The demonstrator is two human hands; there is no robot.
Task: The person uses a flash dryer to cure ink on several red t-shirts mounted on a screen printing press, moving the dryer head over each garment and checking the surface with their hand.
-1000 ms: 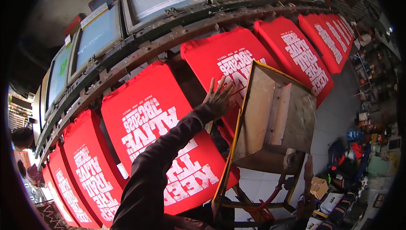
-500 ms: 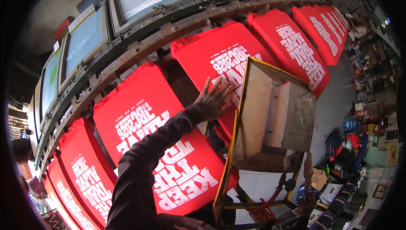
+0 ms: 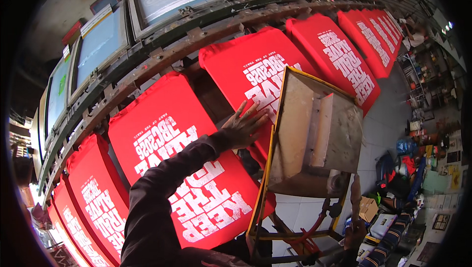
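Observation:
My left hand is open, its fingers spread over the near edge of a red shirt with white lettering; I cannot tell whether it touches the cloth. Beside those fingertips stands a boxy metal hood in a yellow frame, covering part of that shirt. Low on the right, my right hand is closed around the lower end of a brownish stick-like handle by the frame; shadow dims its fingers. Under my left forearm lies another red shirt with the same white print.
More printed red shirts continue along the row both ways. Behind them runs a metal rail with framed screens leaning beyond it. Boxes, a blue water jug and bags crowd the right side. Someone works at the far right end.
My left hand has come slightly nearer to me and lower, its fingers still spread. The hood has shifted a little left in the picture. My right hand keeps its place.

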